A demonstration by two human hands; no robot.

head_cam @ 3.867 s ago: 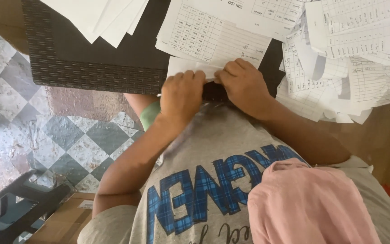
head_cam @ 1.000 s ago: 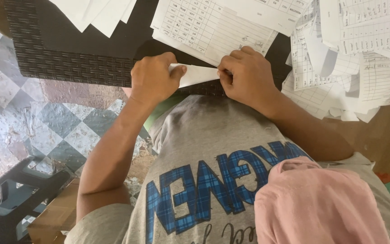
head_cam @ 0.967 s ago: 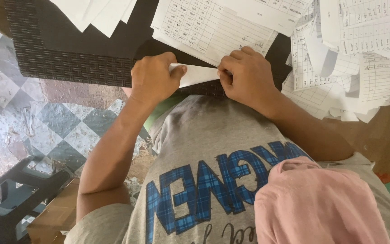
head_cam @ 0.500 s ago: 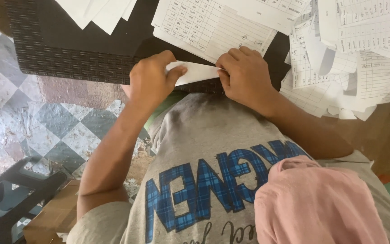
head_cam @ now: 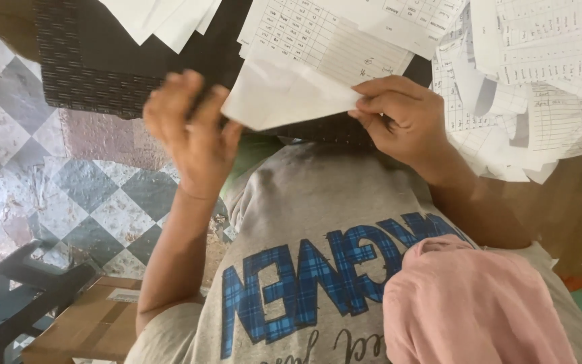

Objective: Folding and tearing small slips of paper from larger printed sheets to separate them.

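Right hand pinches one end of a folded white paper, fingers closed tight on it, and the sheet runs out from those fingertips toward the left hand. That left hand is blurred, fingers loosely curled and spread, its fingertips right at the paper's far edge; whether it grips I cannot tell. The paper is plain white, creased, angled over the dark woven mat. Printed table sheets lie beyond the right hand.
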